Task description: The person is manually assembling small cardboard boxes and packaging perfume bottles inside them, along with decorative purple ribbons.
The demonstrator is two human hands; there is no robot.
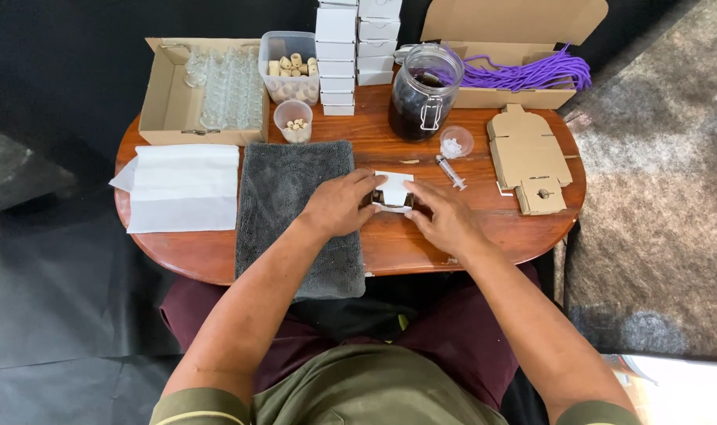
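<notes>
— Hands first: where are they?

— Both on the small white box (pixel 392 191), mid-table, just right of the grey towel (pixel 295 206). Left hand (pixel 339 205) grips its left side, fingers curled; right hand (pixel 445 216) pinches the right edge.

— Is the flap closed?

— Hard to tell; something dark shows at the front, perhaps the inside.

— Advice?

— Brace the box flat on the table, fold with fingertips, and stay clear of the syringe (pixel 451 171) nearby.
</notes>
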